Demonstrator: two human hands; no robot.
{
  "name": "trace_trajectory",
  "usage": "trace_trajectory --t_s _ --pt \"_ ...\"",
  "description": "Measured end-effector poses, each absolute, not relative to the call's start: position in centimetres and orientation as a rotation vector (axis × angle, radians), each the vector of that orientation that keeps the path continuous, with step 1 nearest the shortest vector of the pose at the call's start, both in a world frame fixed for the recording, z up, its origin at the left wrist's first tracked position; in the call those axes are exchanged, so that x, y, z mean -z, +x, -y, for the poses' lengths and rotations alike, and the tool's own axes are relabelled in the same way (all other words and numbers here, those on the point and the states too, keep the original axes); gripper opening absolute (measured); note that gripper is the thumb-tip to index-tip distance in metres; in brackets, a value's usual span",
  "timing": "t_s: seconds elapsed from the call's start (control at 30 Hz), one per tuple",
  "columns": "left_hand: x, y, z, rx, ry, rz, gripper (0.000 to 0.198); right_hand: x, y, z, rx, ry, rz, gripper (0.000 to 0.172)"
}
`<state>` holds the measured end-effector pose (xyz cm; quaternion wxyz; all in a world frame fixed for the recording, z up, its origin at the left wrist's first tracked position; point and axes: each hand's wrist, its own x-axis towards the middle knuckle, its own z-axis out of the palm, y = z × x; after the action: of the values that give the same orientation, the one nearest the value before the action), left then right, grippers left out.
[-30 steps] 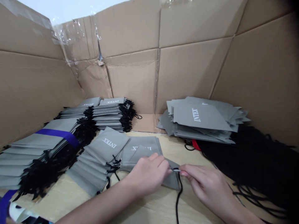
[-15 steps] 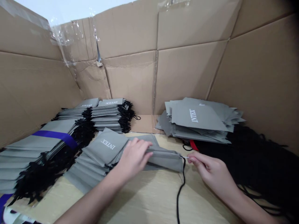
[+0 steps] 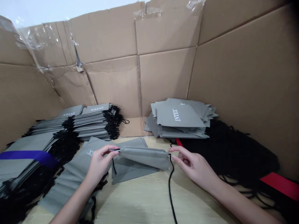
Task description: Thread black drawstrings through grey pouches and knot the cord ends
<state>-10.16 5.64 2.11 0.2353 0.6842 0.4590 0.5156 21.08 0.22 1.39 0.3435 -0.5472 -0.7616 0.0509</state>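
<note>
A grey fabric drawstring pouch [image 3: 143, 158] lies folded along its top hem, stretched between my hands. My left hand [image 3: 100, 161] pinches its left end, along with a thin metal wire [image 3: 114, 149] showing at the hem. My right hand [image 3: 191, 165] has its fingertips on the right end, where a long black cord [image 3: 171, 186] hangs down to the table. A short black cord end [image 3: 114, 166] dangles below the left end. Beneath the pouch lies a flat grey pouch [image 3: 130, 171].
Stacks of grey INTEX pouches with black cords [image 3: 93, 121] stand at back left, and a loose pile [image 3: 179, 116] at back right. A purple band [image 3: 28, 155] wraps one stack. Black cords [image 3: 229, 149] and a red strip [image 3: 281, 186] lie right, inside cardboard walls [image 3: 163, 77].
My left hand has slid from the pouch's middle to its left end. The thin wire now shows there, not at the right. The view has turned right, shifting everything left.
</note>
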Motion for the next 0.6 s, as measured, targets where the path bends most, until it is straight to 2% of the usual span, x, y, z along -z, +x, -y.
trace_trajectory --t_s 0.27,0.43,0.6 --pt "-2.02 -10.33 -5.61 -1.357 2.003 -1.336 0.012 -1.73 20.44 -0.57 -0.501 -1.379 1.828 0.025" --pt "-2.13 -10.03 -5.47 -1.287 1.998 -1.278 0.011 -0.97 20.63 -1.09 -0.833 -1.338 1.716 0.033" --pt "-2.36 -9.99 -5.41 -1.228 1.873 -1.207 0.017 -1.26 20.47 -1.16 -0.824 -1.344 1.684 0.033"
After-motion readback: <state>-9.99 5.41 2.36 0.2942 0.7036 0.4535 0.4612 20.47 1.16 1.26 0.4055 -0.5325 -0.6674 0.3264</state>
